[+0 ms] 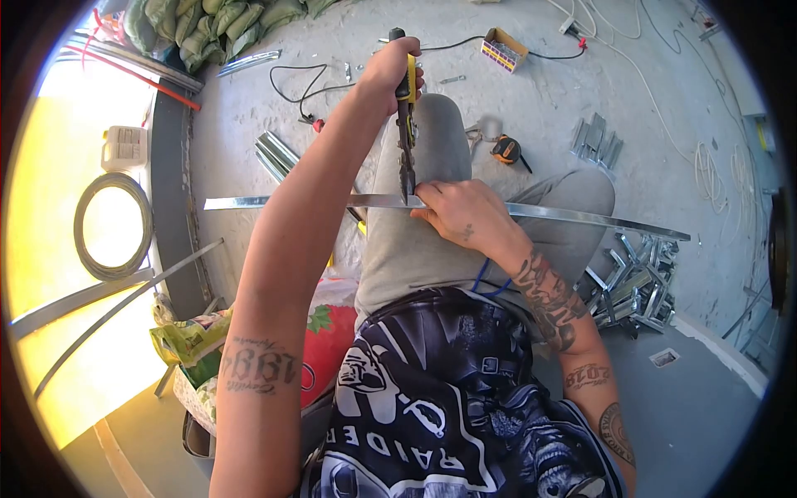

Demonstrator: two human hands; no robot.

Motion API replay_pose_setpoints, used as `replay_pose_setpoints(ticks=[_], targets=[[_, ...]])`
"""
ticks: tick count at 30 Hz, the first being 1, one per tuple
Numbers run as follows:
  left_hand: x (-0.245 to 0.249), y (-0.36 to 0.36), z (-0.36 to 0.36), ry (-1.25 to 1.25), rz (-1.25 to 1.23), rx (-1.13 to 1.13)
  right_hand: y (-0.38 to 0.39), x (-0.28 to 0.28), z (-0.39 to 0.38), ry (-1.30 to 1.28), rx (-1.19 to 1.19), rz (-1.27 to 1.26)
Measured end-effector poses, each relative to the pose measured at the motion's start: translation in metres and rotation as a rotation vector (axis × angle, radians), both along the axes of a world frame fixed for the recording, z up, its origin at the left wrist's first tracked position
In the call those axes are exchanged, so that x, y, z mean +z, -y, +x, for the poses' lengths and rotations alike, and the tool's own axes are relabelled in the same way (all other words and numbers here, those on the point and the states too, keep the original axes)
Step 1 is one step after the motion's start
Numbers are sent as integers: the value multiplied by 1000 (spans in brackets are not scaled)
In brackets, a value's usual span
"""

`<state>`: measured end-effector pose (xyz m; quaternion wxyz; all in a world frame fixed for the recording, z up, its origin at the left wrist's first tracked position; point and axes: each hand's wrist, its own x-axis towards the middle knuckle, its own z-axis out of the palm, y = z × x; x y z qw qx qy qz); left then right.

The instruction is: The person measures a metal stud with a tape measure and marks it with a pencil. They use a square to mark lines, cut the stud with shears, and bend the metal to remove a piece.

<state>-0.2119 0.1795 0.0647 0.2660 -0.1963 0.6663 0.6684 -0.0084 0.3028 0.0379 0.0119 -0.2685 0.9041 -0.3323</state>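
Note:
A long, thin metal strip [581, 218] lies crosswise over the person's grey-trousered legs. My right hand [469, 214] is closed on it just beside the middle, thumb and fingers pinching its edge. My left hand [393, 73] is wrapped round the yellow and black handles of a pair of snips [406, 141], above the strip. The snips point down toward my body, and their tip meets the strip close to the fingers of my right hand. Whether the blades are closed on the metal cannot be made out.
Cut metal pieces [635, 282] are heaped at the right, with more [595, 141] above. A tape measure [506, 149], a small box [504, 51] and black cables lie ahead. Sandbags [195, 29], a coiled hose [81, 226] and bags [189, 340] stand at the left.

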Motion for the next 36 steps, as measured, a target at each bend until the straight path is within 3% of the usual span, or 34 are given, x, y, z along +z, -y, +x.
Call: replay_pose_setpoints(ticks=[19, 34, 36], targets=[[-9, 0, -4, 4, 64, -18, 1, 0, -2, 0, -11, 26], [-3, -12, 1, -52, -119, -8, 2, -5, -1, 4, -21, 59], [-9, -9, 1, -147, -152, -19, 2, -5, -1, -29, -23, 42]])
